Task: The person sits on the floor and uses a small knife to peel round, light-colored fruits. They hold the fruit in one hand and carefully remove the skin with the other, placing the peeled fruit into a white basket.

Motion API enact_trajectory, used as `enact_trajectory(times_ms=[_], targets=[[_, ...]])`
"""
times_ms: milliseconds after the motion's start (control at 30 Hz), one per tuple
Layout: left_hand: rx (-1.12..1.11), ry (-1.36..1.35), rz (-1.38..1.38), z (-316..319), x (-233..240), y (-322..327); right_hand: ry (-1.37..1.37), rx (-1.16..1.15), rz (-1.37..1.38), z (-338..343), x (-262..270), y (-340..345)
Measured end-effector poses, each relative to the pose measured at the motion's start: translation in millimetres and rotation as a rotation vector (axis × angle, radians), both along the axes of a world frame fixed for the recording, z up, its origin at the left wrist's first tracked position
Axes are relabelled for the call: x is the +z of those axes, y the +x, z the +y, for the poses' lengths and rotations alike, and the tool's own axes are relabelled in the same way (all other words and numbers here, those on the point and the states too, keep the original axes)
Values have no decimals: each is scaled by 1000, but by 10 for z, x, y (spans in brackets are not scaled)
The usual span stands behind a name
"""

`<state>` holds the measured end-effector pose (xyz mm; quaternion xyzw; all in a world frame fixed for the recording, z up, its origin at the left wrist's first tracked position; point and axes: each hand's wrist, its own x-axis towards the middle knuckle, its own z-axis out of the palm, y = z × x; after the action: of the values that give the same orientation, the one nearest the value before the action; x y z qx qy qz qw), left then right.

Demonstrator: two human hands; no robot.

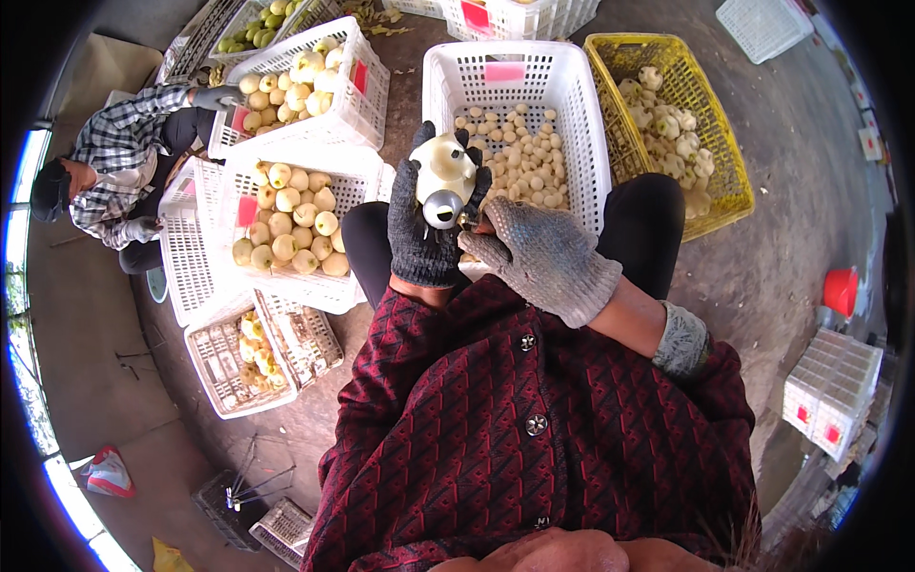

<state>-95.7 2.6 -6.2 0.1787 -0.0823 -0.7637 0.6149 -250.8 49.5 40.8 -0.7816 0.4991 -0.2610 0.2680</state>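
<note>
My left hand (434, 236), in a dark knit glove, grips a pale peeled fruit (447, 166) above the near side of a white plastic crate (600, 143). A round shiny metal tool head (442, 209) sits against the fruit's near end. My right hand (547, 257), in a light grey knit glove, is closed around the tool's handle beside it; most of the handle is hidden. Many small round pale pieces (532, 161) lie in the crate beyond my hands.
Whole pale fruits (284, 247) fill part of a white crate on the left. A yellow crate (740, 193) with pale fruit remnants stands at right. A co-worker (121, 157) sits at far left by another fruit crate (357, 107). A red bucket (840, 292) stands far right.
</note>
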Motion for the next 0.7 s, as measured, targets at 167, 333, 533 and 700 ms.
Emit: enact_trajectory(times_ms=[167,333,533,700], targets=[[-16,-18,7,38,50,18,-27,-17,11,5,-35,61],[7,95,-11,30,100,-12,-90,1,73,-5,-55,62],[7,111,-160,34,142,3,-116,-3,108,-10,-33,48],[-85,119,-112,52,187,5,-81,-1,177,-18,-20,58]])
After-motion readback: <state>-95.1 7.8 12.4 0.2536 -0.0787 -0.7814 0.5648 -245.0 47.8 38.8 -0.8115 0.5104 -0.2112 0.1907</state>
